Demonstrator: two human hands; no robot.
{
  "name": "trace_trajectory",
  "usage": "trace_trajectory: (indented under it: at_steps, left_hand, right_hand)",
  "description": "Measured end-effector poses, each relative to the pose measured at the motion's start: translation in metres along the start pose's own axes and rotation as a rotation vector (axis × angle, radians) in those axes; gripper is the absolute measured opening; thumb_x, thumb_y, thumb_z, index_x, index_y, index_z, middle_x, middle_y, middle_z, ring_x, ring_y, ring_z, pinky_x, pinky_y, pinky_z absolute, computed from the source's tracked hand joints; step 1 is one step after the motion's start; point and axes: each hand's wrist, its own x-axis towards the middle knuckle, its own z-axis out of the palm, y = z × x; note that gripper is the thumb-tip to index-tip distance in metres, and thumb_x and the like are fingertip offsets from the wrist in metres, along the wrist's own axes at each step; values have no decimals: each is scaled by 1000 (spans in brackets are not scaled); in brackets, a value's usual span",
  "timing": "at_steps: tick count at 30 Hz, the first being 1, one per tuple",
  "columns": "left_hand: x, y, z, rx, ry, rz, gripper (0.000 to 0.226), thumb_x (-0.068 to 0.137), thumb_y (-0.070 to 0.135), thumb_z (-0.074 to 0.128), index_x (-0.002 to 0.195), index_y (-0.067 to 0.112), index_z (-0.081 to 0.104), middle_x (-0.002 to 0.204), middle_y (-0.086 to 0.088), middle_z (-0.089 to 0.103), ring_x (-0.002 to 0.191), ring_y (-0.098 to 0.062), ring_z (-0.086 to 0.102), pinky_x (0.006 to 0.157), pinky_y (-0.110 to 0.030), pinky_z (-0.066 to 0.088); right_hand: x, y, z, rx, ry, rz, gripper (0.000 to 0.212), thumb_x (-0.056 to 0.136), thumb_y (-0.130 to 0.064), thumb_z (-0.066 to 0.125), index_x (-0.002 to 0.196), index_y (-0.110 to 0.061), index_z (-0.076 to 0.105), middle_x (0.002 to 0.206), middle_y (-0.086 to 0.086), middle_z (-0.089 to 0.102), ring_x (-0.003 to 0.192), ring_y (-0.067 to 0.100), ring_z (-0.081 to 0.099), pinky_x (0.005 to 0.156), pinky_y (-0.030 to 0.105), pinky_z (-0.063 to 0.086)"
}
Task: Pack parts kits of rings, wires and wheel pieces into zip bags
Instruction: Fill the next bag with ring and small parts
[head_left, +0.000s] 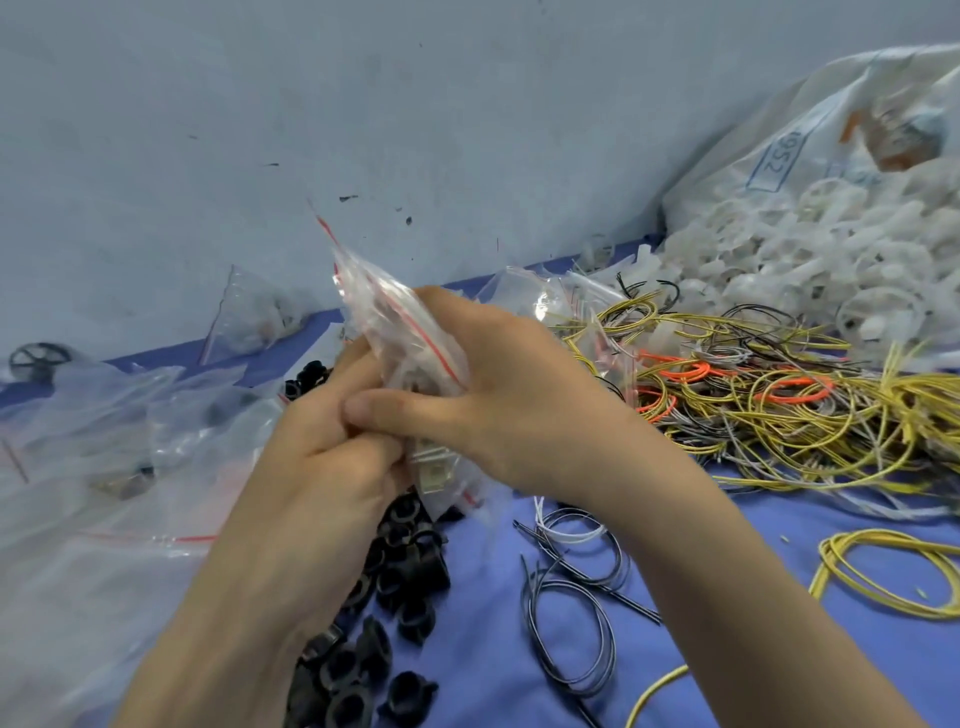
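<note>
Both hands hold a clear zip bag with a red seal line, raised above the blue table. My left hand grips its lower part from the left. My right hand wraps around it from the right, thumb across the front. A white part shows through the plastic at the bag's bottom. Black rings lie heaped below my hands. Coiled wires in grey and white sit to the right of them. A tangle of yellow, orange and grey wires spreads further right.
A big white sack spilling white wheel pieces fills the far right. Packed clear bags pile up at the left, with more bags against the grey wall. A yellow wire loop lies near the right edge.
</note>
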Motion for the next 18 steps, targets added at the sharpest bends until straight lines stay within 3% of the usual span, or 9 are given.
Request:
trace_trajectory:
  at_steps: [2, 6, 9, 11, 12, 14, 18]
  left_hand:
    - [1, 0, 0, 23, -39, 37, 62, 79, -20, 42, 110, 24, 72, 121, -2, 67, 109, -19, 66, 78, -23, 56]
    - [3, -4, -1, 135, 45, 19, 52, 93, -12, 43, 102, 27, 76, 121, 5, 67, 101, -19, 69, 77, -27, 58]
    - [6, -5, -4, 131, 310, -28, 47, 96, -1, 47, 83, 32, 79, 109, 13, 71, 81, -14, 74, 63, -19, 57]
    - [7, -2, -12, 262, 451, 14, 31, 95, 8, 55, 87, 30, 75, 101, 16, 73, 68, -10, 73, 55, -23, 57]
    - [7, -1, -18, 321, 486, 23, 28, 95, 9, 57, 89, 31, 73, 95, 16, 74, 63, -8, 71, 53, -24, 56]
    - [7, 0, -29, 339, 503, 11, 35, 95, 3, 51, 89, 30, 73, 91, 11, 75, 57, -8, 68, 51, -19, 54]
    - [9, -1, -26, 164, 343, -131, 50, 89, -8, 31, 86, 13, 76, 87, -1, 77, 62, -24, 73, 52, -24, 56]
  right_hand:
    - [1, 3, -1, -16, -12, 4, 30, 79, -24, 74, 104, -22, 58, 83, -9, 62, 73, 6, 55, 65, 12, 42]
    - [4, 10, -2, -66, -31, 25, 28, 80, -2, 59, 88, -27, 49, 70, -12, 51, 61, 5, 47, 55, 8, 36]
    - [3, 13, -6, -59, -19, 48, 27, 78, -3, 59, 78, -28, 50, 62, -9, 49, 54, 7, 44, 51, 11, 36]
    - [1, 15, -13, 10, -10, 69, 18, 77, -3, 61, 85, -19, 61, 64, -2, 58, 52, 7, 48, 50, 14, 42]
    - [1, 16, -18, 57, 15, 84, 22, 77, -3, 61, 93, -16, 64, 70, 4, 65, 57, 11, 57, 57, 19, 50]
    - [1, 15, -26, 264, 61, 107, 29, 78, 1, 60, 100, -17, 66, 84, 12, 71, 71, 20, 69, 74, 34, 59]
    - [0, 3, -28, 908, -21, 134, 23, 81, 14, 48, 90, -2, 61, 78, 19, 66, 63, 26, 67, 63, 36, 60]
